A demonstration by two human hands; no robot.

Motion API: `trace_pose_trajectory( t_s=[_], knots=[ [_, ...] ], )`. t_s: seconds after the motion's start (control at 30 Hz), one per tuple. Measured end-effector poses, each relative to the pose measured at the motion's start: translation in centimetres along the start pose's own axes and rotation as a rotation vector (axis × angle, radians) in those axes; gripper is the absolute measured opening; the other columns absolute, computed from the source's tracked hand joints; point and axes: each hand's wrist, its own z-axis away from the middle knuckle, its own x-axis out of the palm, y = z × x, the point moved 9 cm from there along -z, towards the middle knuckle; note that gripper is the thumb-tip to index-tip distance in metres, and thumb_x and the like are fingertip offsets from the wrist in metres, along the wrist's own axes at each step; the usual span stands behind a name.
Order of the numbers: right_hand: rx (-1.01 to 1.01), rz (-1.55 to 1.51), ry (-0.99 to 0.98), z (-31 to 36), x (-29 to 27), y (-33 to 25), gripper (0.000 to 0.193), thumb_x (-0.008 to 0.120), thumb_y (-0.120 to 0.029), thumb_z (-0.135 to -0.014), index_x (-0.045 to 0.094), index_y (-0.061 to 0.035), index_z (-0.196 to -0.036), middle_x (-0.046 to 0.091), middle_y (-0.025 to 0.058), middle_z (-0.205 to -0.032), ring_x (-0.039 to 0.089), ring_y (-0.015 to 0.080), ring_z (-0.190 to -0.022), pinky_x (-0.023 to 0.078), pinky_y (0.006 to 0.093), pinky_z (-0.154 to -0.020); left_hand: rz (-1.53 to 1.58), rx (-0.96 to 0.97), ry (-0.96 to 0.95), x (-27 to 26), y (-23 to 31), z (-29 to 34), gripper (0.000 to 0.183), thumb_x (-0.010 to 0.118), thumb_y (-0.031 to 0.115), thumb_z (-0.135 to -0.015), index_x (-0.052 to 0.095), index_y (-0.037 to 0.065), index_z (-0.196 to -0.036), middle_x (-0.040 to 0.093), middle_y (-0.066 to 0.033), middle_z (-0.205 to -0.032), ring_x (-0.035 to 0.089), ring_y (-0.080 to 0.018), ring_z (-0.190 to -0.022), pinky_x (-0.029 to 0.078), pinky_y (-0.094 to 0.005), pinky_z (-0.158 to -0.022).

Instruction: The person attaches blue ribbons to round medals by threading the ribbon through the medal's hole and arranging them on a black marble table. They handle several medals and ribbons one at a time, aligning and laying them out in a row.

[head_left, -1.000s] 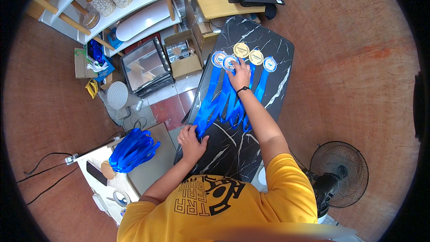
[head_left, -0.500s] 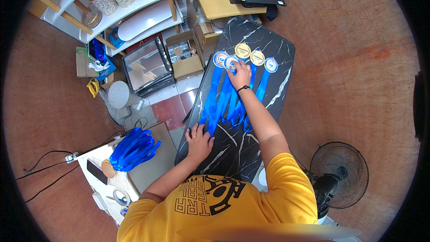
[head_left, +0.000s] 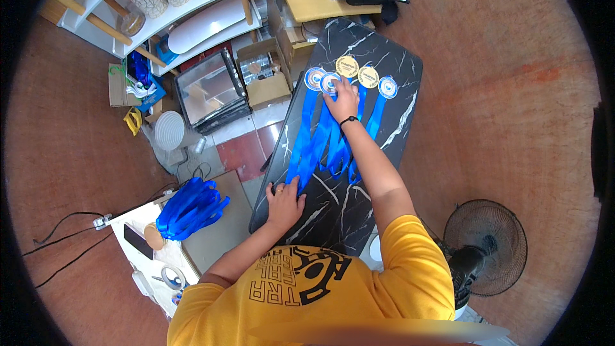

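Note:
On a black marble-patterned table (head_left: 320, 218) several medals lie in a row at the far end, their blue ribbons (head_left: 314, 147) stretched toward me. Two are gold-faced, the farthest one a gold medal (head_left: 347, 66); three have blue-and-white faces. My right hand (head_left: 346, 99) has its fingers closed at the edge of a blue-and-white medal (head_left: 328, 82), second from the left, and partly covers it. Beside it lies the leftmost medal (head_left: 314, 79). My left hand (head_left: 286, 206) rests with spread fingers on the tabletop, fingertips touching the near ends of the left ribbons.
To my left, a bundle of blue ribbons (head_left: 192, 209) with gold medals lies on a white surface beside a phone (head_left: 138, 242) and a tape roll (head_left: 173, 277). A black fan (head_left: 483, 247) stands at right. Framed panels (head_left: 211, 93) and an open carton (head_left: 266, 80) sit beyond the table's left edge.
The picture has shifted slightly. Both hands stay at nearly the same places, the right at the medal and the left at the ribbon ends. The medals' arrangement looks the same.

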Motion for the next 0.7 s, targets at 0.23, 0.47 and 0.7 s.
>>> trace_pose_trajectory(
  t_s=[0.23,0.47,0.7],
  knots=[
    [-0.074,-0.187,0.008,5.6,-2.8,-2.8,0.032,0.072,-0.021,-0.08,0.068,-0.0129,-0.11,0.058,0.0137,-0.127,0.052,0.0371,-0.115,0.04,0.0486,-0.099,-0.052,-0.074,-0.002,-0.6,-2.7,0.7,0.048,0.064,0.018,-0.088,0.051,0.009,-0.133,0.065,-0.0157,-0.095,0.059,-0.0321,-0.099,0.03,-0.056,-0.102],
    [-0.07,-0.185,-0.032,13.9,-6.1,-3.5,0.029,0.071,-0.013,-0.077,0.069,-0.0128,-0.106,0.06,0.0138,-0.124,0.053,0.0366,-0.112,0.041,0.0469,-0.096,-0.063,0.0,0.081,-2.1,-2.1,1.3,0.039,0.064,0.014,-0.086,0.057,0.009,-0.124,0.066,-0.0111,-0.098,0.058,-0.0293,-0.103,0.03,-0.0542,-0.102],
    [-0.424,-0.068,-0.451,23.0,-1.3,-11.0,0.029,0.064,-0.011,-0.078,0.07,-0.016,-0.106,0.05,0.0119,-0.138,0.048,0.0349,-0.12,0.038,0.0591,-0.095,-0.09,0.001,0.15,-2.2,-1.0,2.6,0.047,0.069,0.014,-0.078,0.053,0.007,-0.122,0.057,-0.011,-0.113,0.05,-0.0293,-0.115,0.032,-0.0515,-0.1]
  ],
)
